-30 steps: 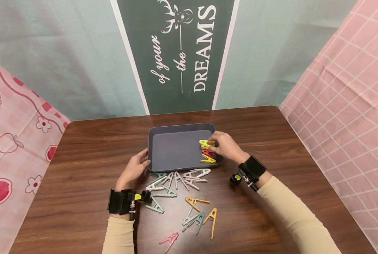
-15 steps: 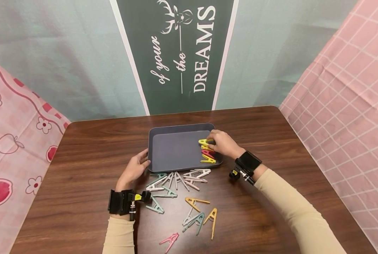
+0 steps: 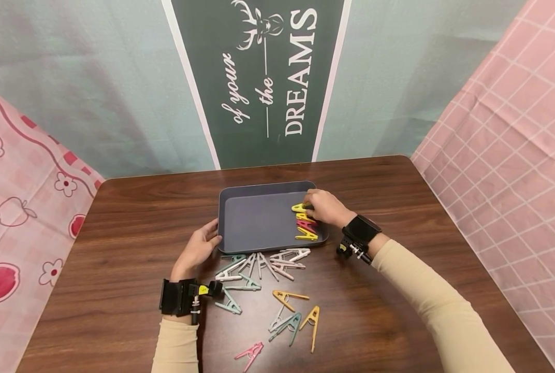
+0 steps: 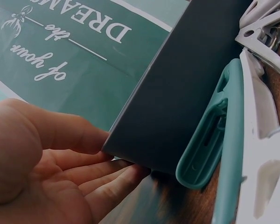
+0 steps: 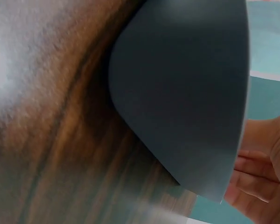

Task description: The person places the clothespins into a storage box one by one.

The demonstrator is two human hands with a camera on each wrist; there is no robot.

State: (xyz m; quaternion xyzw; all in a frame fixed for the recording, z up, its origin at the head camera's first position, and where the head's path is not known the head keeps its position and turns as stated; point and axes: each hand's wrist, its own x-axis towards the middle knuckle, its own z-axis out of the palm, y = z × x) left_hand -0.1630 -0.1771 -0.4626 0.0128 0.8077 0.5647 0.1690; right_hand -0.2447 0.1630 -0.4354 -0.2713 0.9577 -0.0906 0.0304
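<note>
A dark grey tray (image 3: 259, 220) lies on the table, and my left hand (image 3: 199, 247) grips its near left corner. In the left wrist view the thumb lies at the tray's rim, the other fingers against its outer side. Over the tray's right end, my right hand (image 3: 327, 208) pinches a yellow clothespin (image 3: 298, 208) between thumb and fingers. Below it in the tray are another yellow clothespin (image 3: 304, 217), a red clothespin (image 3: 304, 225) and a third yellow one, lined up in a column. The tray wall (image 5: 186, 93) hides the clothespins in the right wrist view.
Several pale clothespins (image 3: 259, 265) lie along the tray's near side, with a green clothespin (image 4: 205, 140) beside the left hand. Nearer the front are orange clothespins (image 3: 312, 321), a teal clothespin (image 3: 289, 326) and a pink clothespin (image 3: 250, 355). Curtains surround the wooden table (image 3: 133, 233).
My right hand has moved slightly toward the back of the tray, shifting the top yellow clothespin away from the one below. The left hand keeps its grip on the tray.
</note>
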